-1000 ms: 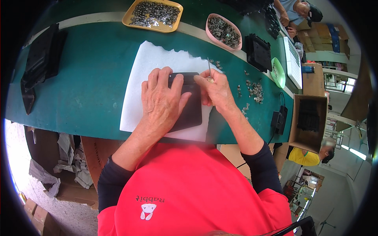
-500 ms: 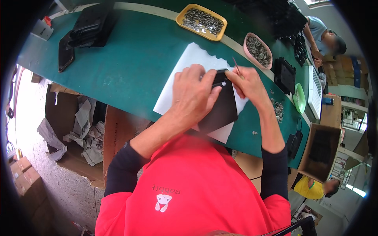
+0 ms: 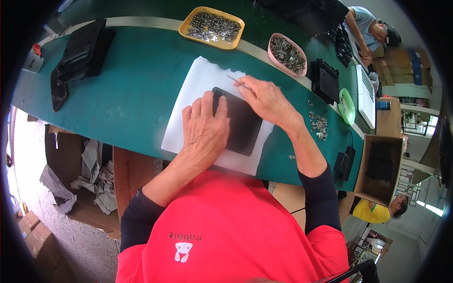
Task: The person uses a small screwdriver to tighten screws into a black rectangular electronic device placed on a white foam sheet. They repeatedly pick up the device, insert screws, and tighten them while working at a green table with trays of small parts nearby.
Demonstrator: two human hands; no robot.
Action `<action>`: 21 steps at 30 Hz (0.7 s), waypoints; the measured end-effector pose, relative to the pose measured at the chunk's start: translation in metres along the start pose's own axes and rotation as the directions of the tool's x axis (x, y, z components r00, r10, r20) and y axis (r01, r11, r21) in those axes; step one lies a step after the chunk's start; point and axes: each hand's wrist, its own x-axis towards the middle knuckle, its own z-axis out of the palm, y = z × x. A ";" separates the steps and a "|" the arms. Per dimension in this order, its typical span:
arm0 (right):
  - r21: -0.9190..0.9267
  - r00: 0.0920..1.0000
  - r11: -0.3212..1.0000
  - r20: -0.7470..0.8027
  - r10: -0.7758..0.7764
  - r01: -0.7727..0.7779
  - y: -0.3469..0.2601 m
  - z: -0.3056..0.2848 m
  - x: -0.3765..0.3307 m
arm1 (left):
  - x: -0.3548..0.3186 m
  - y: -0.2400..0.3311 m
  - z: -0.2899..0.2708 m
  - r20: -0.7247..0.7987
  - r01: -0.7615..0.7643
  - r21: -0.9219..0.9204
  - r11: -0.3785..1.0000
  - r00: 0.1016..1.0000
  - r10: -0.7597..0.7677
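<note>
A flat black rectangular panel (image 3: 244,137) lies on a white sheet (image 3: 181,122) with a ragged far edge. My left hand (image 3: 206,127) rests over the panel's left side, fingers extended and fingertips near its far left corner. Above the panel's far right part is my right hand (image 3: 271,104), closed around a thin rod-like tool (image 3: 236,81). The tool points to the far left, its tip over the white sheet. What kind of tool it is cannot be made out.
Small metal parts fill a yellow tray (image 3: 184,29) and a pink tray (image 3: 304,70). A green bowl (image 3: 348,107) and loose metal pieces (image 3: 319,126) are at right. Black plastic cases (image 3: 82,49) stand far left. A co-worker (image 3: 365,30) sits at far right.
The panel now lies flatter on the sheet. My left hand has spread over it, and my right hand has drawn away from its far edge with the tool. The view has shifted.
</note>
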 end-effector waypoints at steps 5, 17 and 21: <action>-0.207 0.990 0.969 -0.019 -0.142 0.136 0.007 0.008 -0.028 | 0.002 -0.001 0.000 0.029 -0.015 0.022 1.000 0.999 0.015; -0.393 0.993 0.913 0.083 -0.087 0.113 0.003 0.013 -0.021 | 0.002 -0.001 0.001 0.052 -0.007 0.019 1.000 0.999 0.006; -0.464 0.987 0.877 0.150 -0.059 0.123 -0.006 0.009 -0.023 | 0.001 -0.001 0.002 0.055 -0.007 -0.021 1.000 0.998 0.008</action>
